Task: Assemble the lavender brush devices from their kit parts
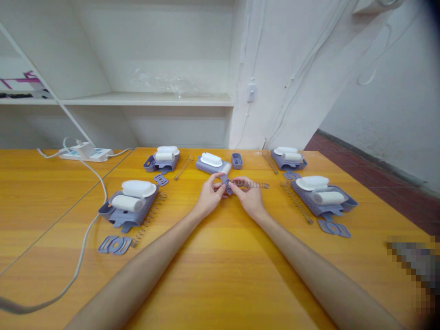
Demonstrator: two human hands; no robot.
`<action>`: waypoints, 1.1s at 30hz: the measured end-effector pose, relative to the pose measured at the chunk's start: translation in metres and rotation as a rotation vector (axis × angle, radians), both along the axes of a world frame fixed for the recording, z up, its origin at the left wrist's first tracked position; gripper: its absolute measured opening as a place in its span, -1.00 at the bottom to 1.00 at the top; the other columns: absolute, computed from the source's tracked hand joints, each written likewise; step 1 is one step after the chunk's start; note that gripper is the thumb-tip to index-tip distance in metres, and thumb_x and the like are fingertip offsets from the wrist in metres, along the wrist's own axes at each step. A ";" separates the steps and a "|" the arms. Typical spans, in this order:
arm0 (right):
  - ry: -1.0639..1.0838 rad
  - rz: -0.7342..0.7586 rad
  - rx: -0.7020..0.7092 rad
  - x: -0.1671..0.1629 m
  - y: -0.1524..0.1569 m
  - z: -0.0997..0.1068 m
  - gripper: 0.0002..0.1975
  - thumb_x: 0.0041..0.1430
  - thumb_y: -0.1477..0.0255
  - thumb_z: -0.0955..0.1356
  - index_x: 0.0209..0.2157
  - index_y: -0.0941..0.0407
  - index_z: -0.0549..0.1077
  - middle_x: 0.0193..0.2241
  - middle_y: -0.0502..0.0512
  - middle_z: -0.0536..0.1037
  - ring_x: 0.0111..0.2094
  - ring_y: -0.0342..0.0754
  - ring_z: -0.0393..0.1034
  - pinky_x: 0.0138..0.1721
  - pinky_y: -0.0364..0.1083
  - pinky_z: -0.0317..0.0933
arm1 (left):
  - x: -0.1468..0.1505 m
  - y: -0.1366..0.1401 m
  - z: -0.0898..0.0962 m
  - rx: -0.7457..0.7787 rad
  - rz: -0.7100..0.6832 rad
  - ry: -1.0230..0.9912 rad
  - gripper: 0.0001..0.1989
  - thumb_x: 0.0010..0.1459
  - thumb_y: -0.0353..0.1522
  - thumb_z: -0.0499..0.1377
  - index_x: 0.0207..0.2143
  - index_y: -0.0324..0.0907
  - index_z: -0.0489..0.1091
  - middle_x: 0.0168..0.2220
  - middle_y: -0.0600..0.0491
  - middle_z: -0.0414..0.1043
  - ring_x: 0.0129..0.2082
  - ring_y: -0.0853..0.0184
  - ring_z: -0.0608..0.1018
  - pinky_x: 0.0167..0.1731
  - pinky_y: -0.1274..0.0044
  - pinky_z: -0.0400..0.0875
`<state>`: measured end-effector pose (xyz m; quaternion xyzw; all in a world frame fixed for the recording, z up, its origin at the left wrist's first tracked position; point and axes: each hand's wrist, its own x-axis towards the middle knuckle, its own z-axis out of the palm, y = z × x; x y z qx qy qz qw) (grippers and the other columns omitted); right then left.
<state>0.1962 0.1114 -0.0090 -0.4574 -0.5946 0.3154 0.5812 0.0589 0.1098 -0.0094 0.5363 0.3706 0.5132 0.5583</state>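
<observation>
Forearms (154,261), purple piece (224,178), seemingly pinched by left hand (208,195)

Sm. grey-purple plate (224,179) held tilted; metal coil spring (257,184) just R of it, horiz.

white open shelving (154,99) behind, white walls (275,55), small white wall fitting (252,93); reddish-brown floor (364,172) at right; orange wood-grain table (213,275) in front, bright indoor light
</observation>
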 end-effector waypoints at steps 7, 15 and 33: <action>0.035 -0.024 0.004 0.000 0.001 -0.002 -0.77 -0.07 0.26 0.41 -0.40 0.13 0.47 -0.44 0.08 0.55 -0.41 -0.06 0.43 -0.33 -0.08 0.31 | 0.000 0.000 0.001 0.002 -0.001 0.003 -0.53 0.03 -0.31 0.19 -0.01 -0.19 0.15 -0.43 0.05 0.48 -0.44 0.32 0.56 -0.43 0.52 0.47; 0.000 -0.019 0.002 0.001 0.004 -0.007 -0.77 -0.02 0.26 0.39 -0.38 0.13 0.44 -0.43 0.09 0.54 -0.40 -0.05 0.43 -0.32 -0.06 0.32 | -0.001 -0.001 0.001 0.003 -0.009 0.004 -0.50 0.03 -0.30 0.20 0.01 -0.21 0.15 -0.43 0.03 0.49 -0.44 0.32 0.56 -0.42 0.51 0.47; 0.016 0.104 -0.035 0.002 0.004 -0.007 -0.67 -0.08 0.31 0.43 -0.24 0.16 0.46 -0.33 0.13 0.55 -0.34 -0.04 0.44 -0.27 -0.06 0.34 | -0.002 0.003 -0.006 0.012 0.075 0.055 -0.52 0.04 -0.36 0.17 0.04 -0.25 0.20 -0.44 0.02 0.50 -0.52 0.38 0.53 -0.50 0.56 0.46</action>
